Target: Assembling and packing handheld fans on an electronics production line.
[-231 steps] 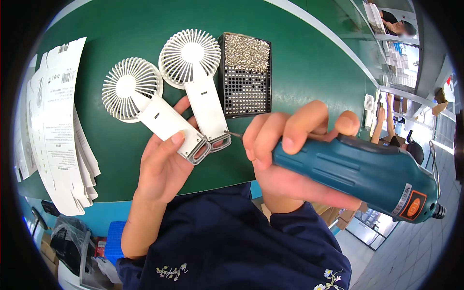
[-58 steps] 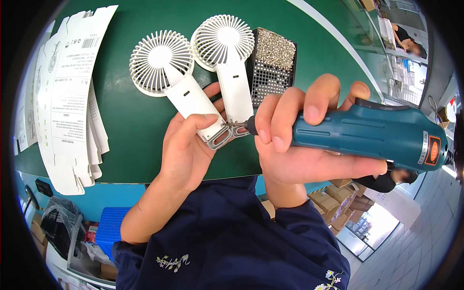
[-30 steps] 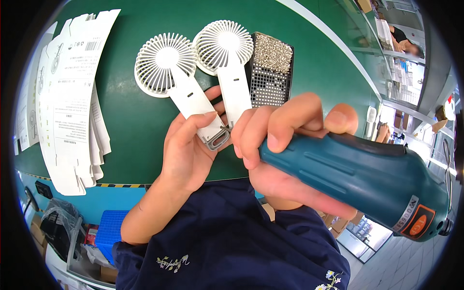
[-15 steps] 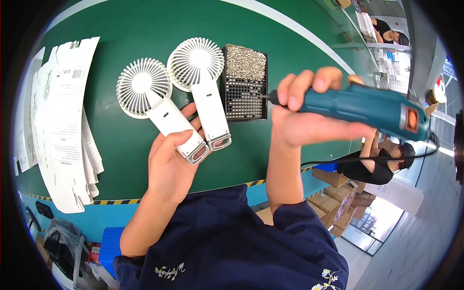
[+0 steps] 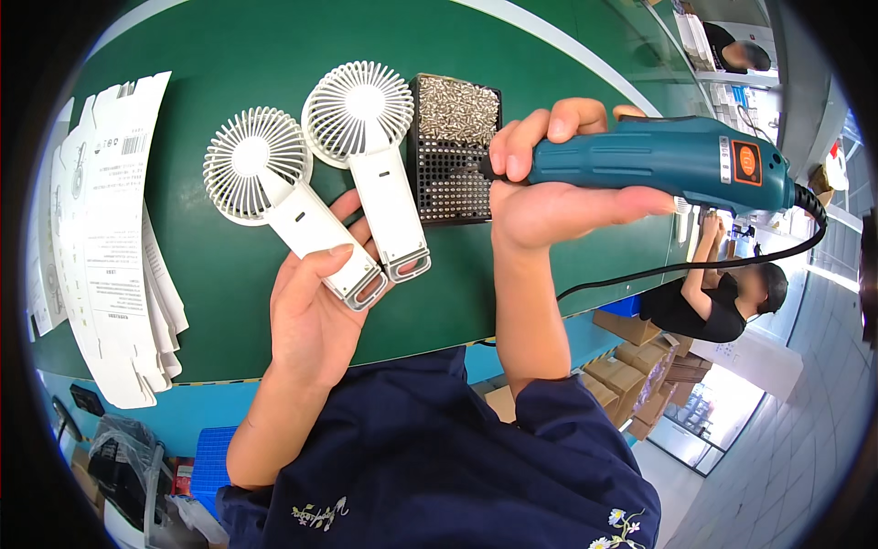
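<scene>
one white fan (image 5: 315, 236) clamped in left hand (image 5: 315, 316); right hand (image 5: 553, 206), wrapped round screwdriver (image 5: 631, 163), now at tray (image 5: 436, 163) (earlier by fan).

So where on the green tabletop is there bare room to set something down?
The tabletop is bare beyond the left fan, right fan and screw tray, and between the white card sheets and left fan. Crowded: where the left hand grips the left fan, and at the tray, where the right hand holds the electric screwdriver.
</scene>
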`<move>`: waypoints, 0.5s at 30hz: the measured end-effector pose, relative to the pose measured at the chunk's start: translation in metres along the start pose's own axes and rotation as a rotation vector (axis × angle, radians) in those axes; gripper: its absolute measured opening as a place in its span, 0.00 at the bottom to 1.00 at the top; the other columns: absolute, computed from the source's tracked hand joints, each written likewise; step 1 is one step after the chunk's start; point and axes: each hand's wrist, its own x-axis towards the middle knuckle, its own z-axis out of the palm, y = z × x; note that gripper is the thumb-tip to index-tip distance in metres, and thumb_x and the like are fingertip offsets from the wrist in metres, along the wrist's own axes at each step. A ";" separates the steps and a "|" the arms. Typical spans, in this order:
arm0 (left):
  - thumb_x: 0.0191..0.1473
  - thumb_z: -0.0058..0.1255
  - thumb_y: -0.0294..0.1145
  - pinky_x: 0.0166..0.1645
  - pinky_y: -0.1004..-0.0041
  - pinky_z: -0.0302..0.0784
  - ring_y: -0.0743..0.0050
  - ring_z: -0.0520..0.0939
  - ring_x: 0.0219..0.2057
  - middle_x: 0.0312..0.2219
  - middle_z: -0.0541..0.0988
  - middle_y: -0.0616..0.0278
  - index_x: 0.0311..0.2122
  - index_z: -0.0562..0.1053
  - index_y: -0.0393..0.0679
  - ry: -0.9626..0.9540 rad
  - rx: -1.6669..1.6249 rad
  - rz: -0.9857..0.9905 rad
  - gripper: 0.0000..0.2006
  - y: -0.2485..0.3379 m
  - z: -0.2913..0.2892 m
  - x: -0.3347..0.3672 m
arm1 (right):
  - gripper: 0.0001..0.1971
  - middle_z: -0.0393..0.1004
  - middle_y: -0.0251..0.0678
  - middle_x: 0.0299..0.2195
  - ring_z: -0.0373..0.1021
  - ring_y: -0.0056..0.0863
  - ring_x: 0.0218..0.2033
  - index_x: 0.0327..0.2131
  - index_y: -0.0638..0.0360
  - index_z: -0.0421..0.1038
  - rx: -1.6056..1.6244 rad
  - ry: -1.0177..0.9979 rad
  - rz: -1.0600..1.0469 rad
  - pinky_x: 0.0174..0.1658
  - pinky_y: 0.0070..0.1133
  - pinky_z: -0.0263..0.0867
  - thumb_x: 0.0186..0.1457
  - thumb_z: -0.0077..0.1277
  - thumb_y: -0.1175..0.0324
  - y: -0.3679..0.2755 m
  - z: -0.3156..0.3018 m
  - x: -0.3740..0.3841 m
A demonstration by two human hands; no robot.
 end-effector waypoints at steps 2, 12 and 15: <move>0.53 0.43 0.29 0.57 0.56 0.69 0.52 0.68 0.57 0.56 0.64 0.43 0.61 0.51 0.30 0.005 -0.005 -0.001 0.31 0.000 0.000 0.000 | 0.45 0.64 0.37 0.25 0.59 0.24 0.09 0.46 0.53 0.52 -0.042 0.009 -0.019 0.10 0.18 0.58 0.43 0.25 0.19 -0.001 0.002 0.000; 0.52 0.43 0.29 0.58 0.59 0.68 0.53 0.68 0.57 0.55 0.64 0.43 0.61 0.51 0.29 -0.006 -0.020 -0.002 0.31 -0.001 -0.002 0.001 | 0.45 0.64 0.37 0.26 0.59 0.23 0.09 0.48 0.53 0.53 -0.014 -0.008 -0.009 0.10 0.18 0.58 0.44 0.25 0.20 0.000 0.000 -0.001; 0.52 0.42 0.29 0.58 0.59 0.67 0.54 0.69 0.57 0.55 0.65 0.44 0.61 0.51 0.29 -0.001 -0.017 0.003 0.31 -0.001 -0.003 0.000 | 0.42 0.63 0.34 0.24 0.56 0.21 0.08 0.44 0.47 0.57 -0.137 0.021 -0.017 0.10 0.19 0.53 0.44 0.25 0.19 0.000 0.009 -0.005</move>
